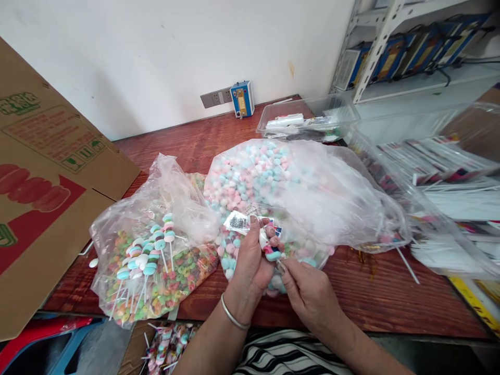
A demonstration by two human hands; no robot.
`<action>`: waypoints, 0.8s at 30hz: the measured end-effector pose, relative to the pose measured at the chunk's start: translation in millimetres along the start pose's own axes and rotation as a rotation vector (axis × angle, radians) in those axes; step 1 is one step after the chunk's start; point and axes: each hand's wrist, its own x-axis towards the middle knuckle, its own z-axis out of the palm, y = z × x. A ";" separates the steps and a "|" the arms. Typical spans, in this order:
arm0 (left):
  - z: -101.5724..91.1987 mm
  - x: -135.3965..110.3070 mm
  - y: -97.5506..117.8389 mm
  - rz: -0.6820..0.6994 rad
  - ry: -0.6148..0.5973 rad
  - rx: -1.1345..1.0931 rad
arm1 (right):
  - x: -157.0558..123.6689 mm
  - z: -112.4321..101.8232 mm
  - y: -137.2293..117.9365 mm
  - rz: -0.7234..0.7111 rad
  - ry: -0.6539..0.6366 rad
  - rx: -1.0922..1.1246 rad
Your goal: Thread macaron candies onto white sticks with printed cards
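My left hand [252, 263], with a metal bangle at the wrist, is closed around a small printed plastic wrapper [239, 222]. A blue, white and pink marshmallow lollipop [273, 255] shows at its fingers, partly inside the wrapper. Thumb and fingers of my right hand [310, 289] pinch together at the lollipop's lower end, where the stick is mostly hidden. Both hands are over a large clear bag of pastel marshmallows [250, 172]. To their left, several marshmallow lollipops on white sticks [150, 263] lie on a clear bag of coloured ring candies [195, 265].
A cardboard box [47, 182] stands at the left. Behind are a clear plastic tray [269, 117] and a blue device [242, 99]. Clear bins with white sticks and wrappers [461, 203] sit at the right. Wrapped lollipops [166, 346] fill a box below the table edge.
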 end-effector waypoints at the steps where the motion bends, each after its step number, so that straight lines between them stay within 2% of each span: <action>1: -1.1 -2.3 -3.3 0.010 -0.024 0.019 | 1.2 -1.5 0.6 0.102 -0.038 0.121; 4: -5.1 -8.2 -5.7 0.072 -0.111 0.173 | 5.0 -8.1 2.1 0.393 -0.122 0.483; 7: -11.6 -9.1 -0.7 0.160 -0.107 0.393 | 6.1 -12.9 3.9 0.504 -0.132 0.628; 10: -19.4 -6.3 4.5 0.181 -0.067 0.410 | 3.5 -13.8 5.6 0.477 -0.149 0.633; 18: -26.1 -4.4 4.4 0.000 -0.072 0.293 | 3.6 -23.2 -4.0 0.401 -0.196 0.652; 24: -21.6 -6.2 -1.3 0.052 -0.074 0.324 | 4.6 -20.4 -9.7 0.391 -0.154 0.570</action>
